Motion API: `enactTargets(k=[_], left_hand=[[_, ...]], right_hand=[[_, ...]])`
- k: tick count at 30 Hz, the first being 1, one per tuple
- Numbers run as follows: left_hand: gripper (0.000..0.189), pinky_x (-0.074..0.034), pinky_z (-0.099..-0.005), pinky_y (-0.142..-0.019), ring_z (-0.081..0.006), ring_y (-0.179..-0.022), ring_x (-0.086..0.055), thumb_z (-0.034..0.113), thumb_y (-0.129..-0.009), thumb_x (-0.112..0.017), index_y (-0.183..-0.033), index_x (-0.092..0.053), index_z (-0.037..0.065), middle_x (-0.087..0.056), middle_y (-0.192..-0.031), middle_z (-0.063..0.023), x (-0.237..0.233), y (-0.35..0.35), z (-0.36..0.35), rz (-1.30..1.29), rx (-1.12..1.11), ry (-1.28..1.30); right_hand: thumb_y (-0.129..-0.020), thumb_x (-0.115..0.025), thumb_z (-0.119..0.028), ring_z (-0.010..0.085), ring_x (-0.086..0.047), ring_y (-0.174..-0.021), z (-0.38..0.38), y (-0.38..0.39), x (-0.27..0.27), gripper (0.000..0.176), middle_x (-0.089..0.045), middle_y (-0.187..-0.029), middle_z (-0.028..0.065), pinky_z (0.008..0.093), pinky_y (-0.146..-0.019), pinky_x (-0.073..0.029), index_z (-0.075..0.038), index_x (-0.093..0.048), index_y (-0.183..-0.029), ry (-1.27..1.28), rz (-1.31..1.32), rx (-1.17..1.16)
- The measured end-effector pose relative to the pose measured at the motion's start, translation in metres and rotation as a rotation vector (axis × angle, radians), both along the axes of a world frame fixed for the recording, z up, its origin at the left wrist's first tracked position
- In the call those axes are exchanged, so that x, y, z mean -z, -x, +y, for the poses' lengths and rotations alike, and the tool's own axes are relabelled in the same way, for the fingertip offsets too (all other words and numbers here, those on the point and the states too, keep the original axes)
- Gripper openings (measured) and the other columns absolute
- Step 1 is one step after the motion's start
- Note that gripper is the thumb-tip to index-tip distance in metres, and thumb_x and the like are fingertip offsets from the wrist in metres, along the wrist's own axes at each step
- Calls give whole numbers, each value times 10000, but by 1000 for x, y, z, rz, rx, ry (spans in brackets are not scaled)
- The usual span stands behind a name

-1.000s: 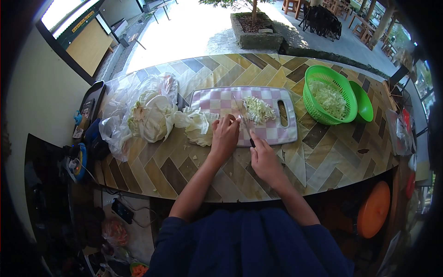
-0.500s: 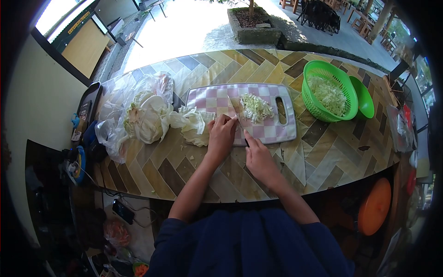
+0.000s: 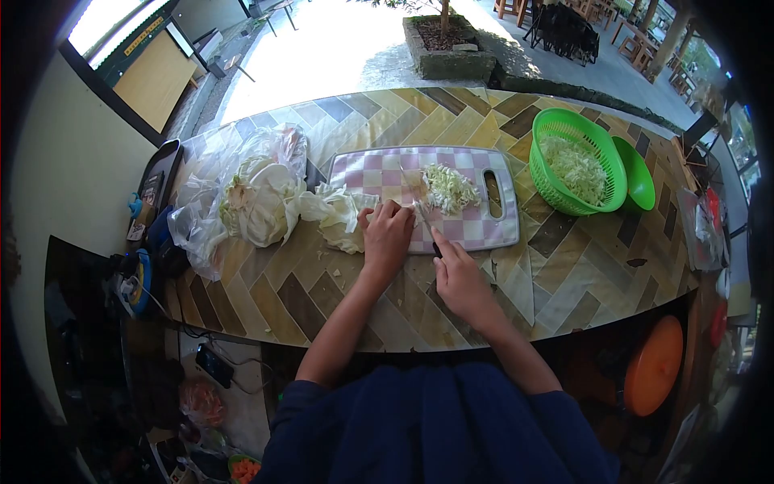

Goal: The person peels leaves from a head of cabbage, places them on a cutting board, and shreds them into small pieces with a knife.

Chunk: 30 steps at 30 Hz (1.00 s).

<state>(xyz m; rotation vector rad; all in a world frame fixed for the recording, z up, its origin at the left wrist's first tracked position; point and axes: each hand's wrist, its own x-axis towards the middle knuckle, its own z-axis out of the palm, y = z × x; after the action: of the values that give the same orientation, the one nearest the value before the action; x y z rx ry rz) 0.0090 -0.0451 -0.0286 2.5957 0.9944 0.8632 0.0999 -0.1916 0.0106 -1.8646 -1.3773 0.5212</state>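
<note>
My right hand point(image 3: 463, 281) is wrapped round the dark handle of a knife point(image 3: 425, 216), its blade angled up and left over the pink-and-white checked cutting board point(image 3: 367, 165). Curled fingers of my left hand point(image 3: 389, 237) press a piece of cabbage point(image 3: 414, 207) against the board, right beside the blade; most of that piece is hidden under the fingers. Chopped cabbage point(image 3: 450, 189) lies in a small heap near the board's handle slot. Loose cabbage leaves point(image 3: 334, 211) rest at the board's left edge, partly on the table.
Left of the board sits a partly cut cabbage head point(image 3: 263, 203) by a clear plastic bag point(image 3: 196, 230). A green basket point(image 3: 551, 184) of shredded cabbage stands on the right, with a green bowl point(image 3: 637, 176) behind it. The patterned table point(image 3: 580, 266) has a curved front edge.
The knife blade has shifted slightly, and my right hand has moved a little right and down. My left hand stays on the cabbage piece. The whole view has shifted slightly.
</note>
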Motion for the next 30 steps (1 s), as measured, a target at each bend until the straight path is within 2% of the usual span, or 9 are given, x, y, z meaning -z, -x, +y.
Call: enactTargets(k=[6, 11, 14, 21, 24, 27, 30], left_hand=[[133, -286, -421, -952, -199, -876, -591, 204, -897, -604, -948, -692, 118, -592, -864, -40, 0, -1, 0, 3, -1, -20], [113, -301, -426, -934, -221, -883, -585, 186, -889, -600, -892, -673, 100, -587, -858, -55, -4, -1, 0, -26, 13, 7], [157, -297, -426, -943, -264, -937, -586, 183, -877, -597, -948, -683, 72, -593, -895, -91, -8, 1, -1, 21, 20, 86], [138, -304, -431, -936, -252, -911, -593, 176, -879, -595, -930, -676, 76, -591, -867, -85, -4, -1, -1, 12, 12, 71], [109, -305, -431, -930, -237, -879, -602, 171, -886, -598, -914, -659, 84, -594, -860, -68, 2, -2, -1, -22, 17, 40], [137, -306, -431, -940, -241, -892, -614, 187, -896, -592, -940, -668, 82, -619, -893, -76, -1, -6, 2, -40, 21, 55], [159, -306, -432, -947, -241, -899, -618, 196, -902, -585, -962, -677, 81, -636, -919, -83, -4, -14, 9, -16, 48, 76]], right_hand=[[-925, -473, -55, 461, -583, -935, -2, 7, 1, 553, -517, -1116, 269, 505, -799, -487, -61, -327, -1459, 61, -6, 9], [-928, -474, -46, 450, -587, -902, 2, 18, 3, 541, -525, -1092, 260, 488, -784, -490, -57, -340, -1452, 131, -62, 51], [-923, -471, -37, 452, -591, -895, 5, 23, 3, 544, -517, -1103, 265, 489, -777, -495, -47, -336, -1450, 167, -74, 56], [-908, -468, -15, 454, -589, -888, 20, 17, 11, 547, -526, -1059, 265, 495, -773, -492, -30, -346, -1441, 97, -90, 71], [-861, -460, 4, 478, -612, -863, 24, 11, 14, 613, -522, -1110, 308, 508, -755, -517, -30, -322, -1457, 93, -139, 35], [-885, -467, -15, 468, -602, -914, 14, -5, 8, 577, -539, -1114, 291, 504, -804, -502, -20, -338, -1447, 139, -141, 19], [-910, -476, -40, 448, -586, -979, 11, -23, 12, 546, -554, -1119, 275, 492, -865, -475, -20, -354, -1442, -29, -45, -2]])
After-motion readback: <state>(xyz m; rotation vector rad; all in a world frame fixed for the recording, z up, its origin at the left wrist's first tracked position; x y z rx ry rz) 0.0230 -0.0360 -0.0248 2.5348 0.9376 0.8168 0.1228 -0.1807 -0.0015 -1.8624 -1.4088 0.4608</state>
